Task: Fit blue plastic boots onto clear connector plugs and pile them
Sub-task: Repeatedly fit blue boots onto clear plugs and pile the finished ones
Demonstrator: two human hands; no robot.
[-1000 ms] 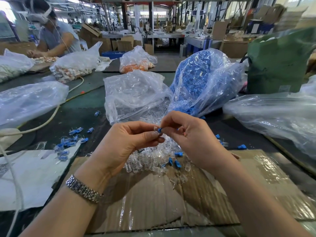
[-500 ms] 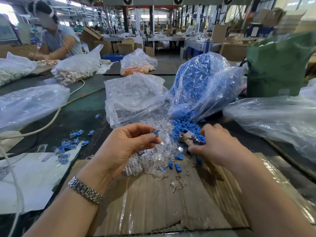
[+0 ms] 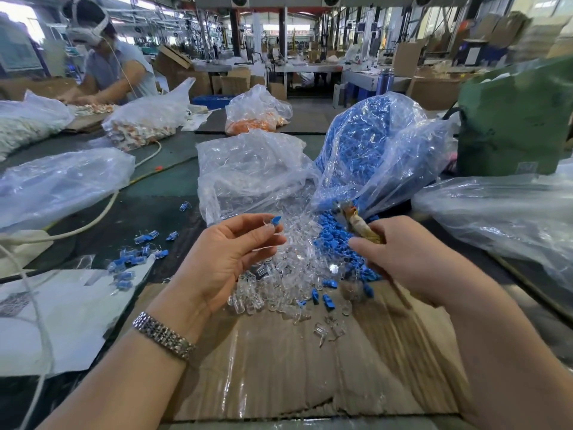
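Observation:
My left hand [image 3: 229,259] pinches a clear connector plug with a blue boot [image 3: 273,222] at its fingertips, palm up, above a heap of clear plugs [image 3: 294,262]. My right hand [image 3: 412,259] grips a small tool with a taped brown handle [image 3: 359,226], and its fingertips reach down into the loose blue boots [image 3: 333,240] spilling from their bag. Several assembled blue-and-clear pieces [image 3: 136,256] lie piled on the table to the left.
A clear bag of plugs [image 3: 251,172] and a bag of blue boots [image 3: 372,147] stand behind the heaps. Cardboard [image 3: 279,361] covers the near table. More plastic bags [image 3: 62,181] [image 3: 502,209], a white cable [image 3: 93,217], a green sack [image 3: 521,119] and another worker [image 3: 108,66] surround it.
My right hand has left my left hand and moved right and down to the blue boots, tool in its grip. My left hand keeps the plug with the boot, opening slightly.

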